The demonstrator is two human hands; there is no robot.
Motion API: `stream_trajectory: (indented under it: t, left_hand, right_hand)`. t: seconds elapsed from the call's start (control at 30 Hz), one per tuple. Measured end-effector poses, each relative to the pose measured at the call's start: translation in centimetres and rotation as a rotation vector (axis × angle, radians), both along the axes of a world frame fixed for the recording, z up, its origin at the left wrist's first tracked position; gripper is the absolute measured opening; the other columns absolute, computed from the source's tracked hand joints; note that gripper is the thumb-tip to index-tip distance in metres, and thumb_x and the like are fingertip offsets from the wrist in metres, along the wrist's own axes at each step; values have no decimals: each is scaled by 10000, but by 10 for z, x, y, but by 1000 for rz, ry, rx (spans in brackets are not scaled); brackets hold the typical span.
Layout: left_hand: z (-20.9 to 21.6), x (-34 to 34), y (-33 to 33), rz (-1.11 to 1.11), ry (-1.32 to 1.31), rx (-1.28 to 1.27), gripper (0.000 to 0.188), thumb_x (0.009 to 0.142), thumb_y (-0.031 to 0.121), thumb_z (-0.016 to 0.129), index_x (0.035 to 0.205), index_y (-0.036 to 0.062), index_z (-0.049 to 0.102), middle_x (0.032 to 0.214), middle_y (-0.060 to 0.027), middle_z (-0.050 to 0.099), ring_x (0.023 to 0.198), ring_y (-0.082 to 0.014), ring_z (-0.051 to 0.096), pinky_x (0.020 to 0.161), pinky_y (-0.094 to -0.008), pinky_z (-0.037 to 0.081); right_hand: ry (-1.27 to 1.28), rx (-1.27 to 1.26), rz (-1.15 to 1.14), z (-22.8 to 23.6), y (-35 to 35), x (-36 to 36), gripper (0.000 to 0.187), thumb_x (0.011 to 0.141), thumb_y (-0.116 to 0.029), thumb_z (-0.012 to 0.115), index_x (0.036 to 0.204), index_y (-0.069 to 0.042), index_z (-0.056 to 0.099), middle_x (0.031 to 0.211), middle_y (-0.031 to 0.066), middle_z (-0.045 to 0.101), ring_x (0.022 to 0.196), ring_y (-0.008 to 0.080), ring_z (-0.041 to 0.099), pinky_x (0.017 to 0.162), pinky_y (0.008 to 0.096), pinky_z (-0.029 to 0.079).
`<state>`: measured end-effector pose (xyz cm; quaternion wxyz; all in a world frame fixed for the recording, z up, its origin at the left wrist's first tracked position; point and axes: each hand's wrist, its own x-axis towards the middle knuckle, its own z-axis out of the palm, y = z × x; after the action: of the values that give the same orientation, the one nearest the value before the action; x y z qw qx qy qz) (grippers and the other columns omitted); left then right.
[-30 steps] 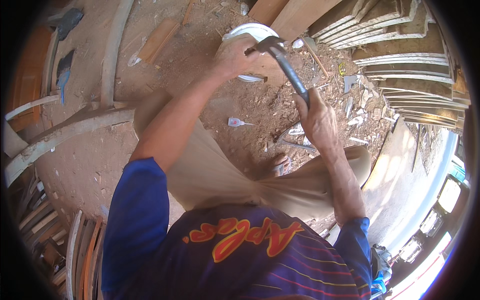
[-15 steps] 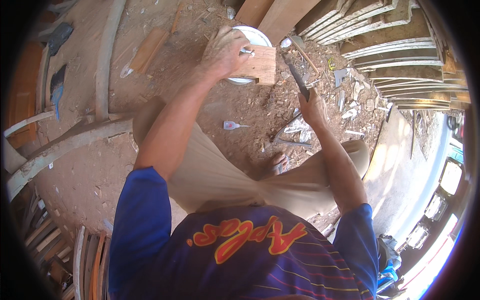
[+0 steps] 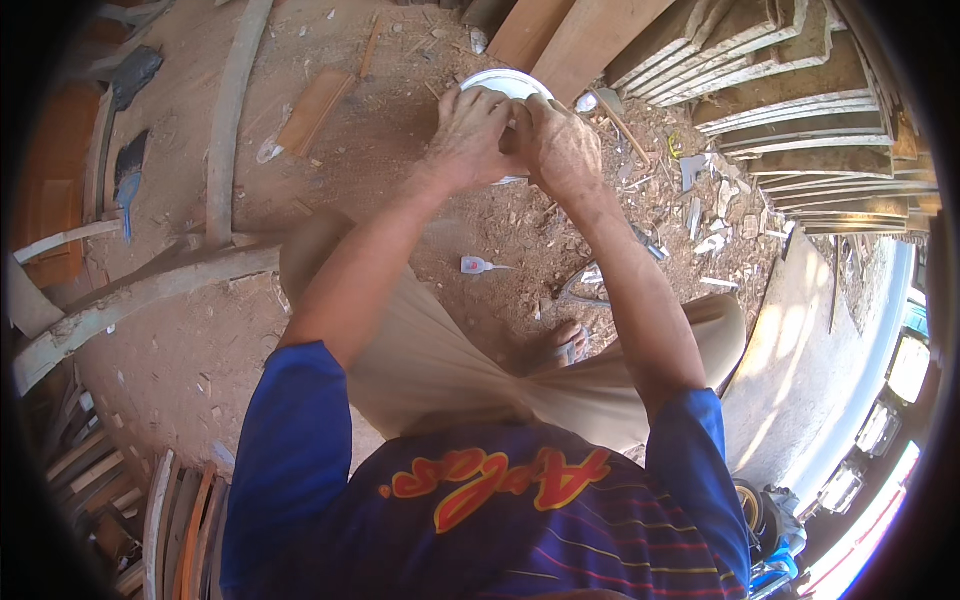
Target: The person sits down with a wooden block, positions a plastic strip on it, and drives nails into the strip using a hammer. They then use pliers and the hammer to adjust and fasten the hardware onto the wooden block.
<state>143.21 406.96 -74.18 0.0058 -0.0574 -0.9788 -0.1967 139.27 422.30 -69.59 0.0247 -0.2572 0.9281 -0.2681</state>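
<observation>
My left hand (image 3: 468, 138) and my right hand (image 3: 562, 150) are together over a round white bucket or tub (image 3: 510, 80), fingers curled. Between them a small brown part of the wooden block (image 3: 511, 140) shows; the hands hide most of it. Both seem to grip it from either side. The dark long tool from the earlier frame does not show in my right hand. Below the hands, on the dirt, lies a small white bottle (image 3: 478, 265) with a red mark and a thin nozzle.
Wood chips and scraps litter the ground, with a grey bracket-shaped piece (image 3: 692, 170) to the right. Boards (image 3: 590, 45) lie beyond the tub. Stacked panels (image 3: 790, 110) stand at far right. A flat wood piece (image 3: 315, 110) and a long pole (image 3: 228, 130) lie left.
My right hand has moved up and left from beside the tub to meet my left hand at the block. The dark tool has left view in that hand.
</observation>
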Motion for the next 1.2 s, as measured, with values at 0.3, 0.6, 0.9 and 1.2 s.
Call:
stream_trajectory:
  t: [0.3, 0.6, 0.9, 1.2]
  left_hand:
    - [8, 1, -10, -41, -46, 92, 1126, 541, 789, 853, 1376, 82, 588, 1352, -137, 546, 1388, -309, 407, 1226, -565, 174]
    - [10, 1, -8, -62, -44, 140, 1075, 575, 715, 880, 1410, 114, 568, 1355, -130, 543, 1367, -309, 426, 1215, -538, 219]
    - [-7, -1, -22, -15, 410, 215, 677, 786, 460, 804, 1341, 123, 609, 1327, -85, 589, 1344, -289, 481, 1181, -517, 255]
    - [35, -10, -39, 67, 243, 385, 206, 962, 193, 657, 1129, 81, 701, 1129, -124, 693, 1064, -336, 669, 920, -435, 541]
  right_hand:
    - [-54, 148, 2, -25, 19, -12, 247, 996, -259, 606, 1030, -22, 667, 990, 225, 705, 879, 420, 709, 791, 523, 576]
    - [119, 122, 172, -8, 16, -11, 266, 1038, -276, 572, 1001, -28, 661, 920, 220, 687, 841, 404, 707, 758, 488, 578]
    - [63, -5, 21, 21, -3, -12, 291, 1026, -300, 586, 978, -16, 630, 981, 217, 708, 885, 438, 701, 757, 515, 567]
    - [39, 40, 29, 33, -39, -6, 295, 1042, -259, 557, 1026, 31, 611, 953, 261, 712, 831, 440, 719, 748, 520, 581]
